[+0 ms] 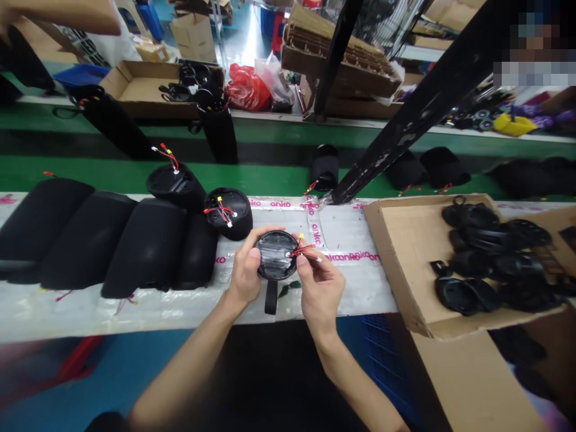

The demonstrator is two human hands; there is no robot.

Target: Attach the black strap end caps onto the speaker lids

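Left hand (245, 270): fingers gripping the round black cap (272, 255) at its left edge
Right hand (320, 288): fingertips pinching red wires (302, 249) above the cap
Place: over the table (355, 282), near its front edge

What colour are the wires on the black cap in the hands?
The wires are red, with yellow and white ends, in the head view.

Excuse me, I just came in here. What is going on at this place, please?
A person holds a round black casing in the left hand over a plastic-covered bench. The right hand pinches its red and yellow wires. Black cylinders lie nearby, and a cardboard box holds black parts.
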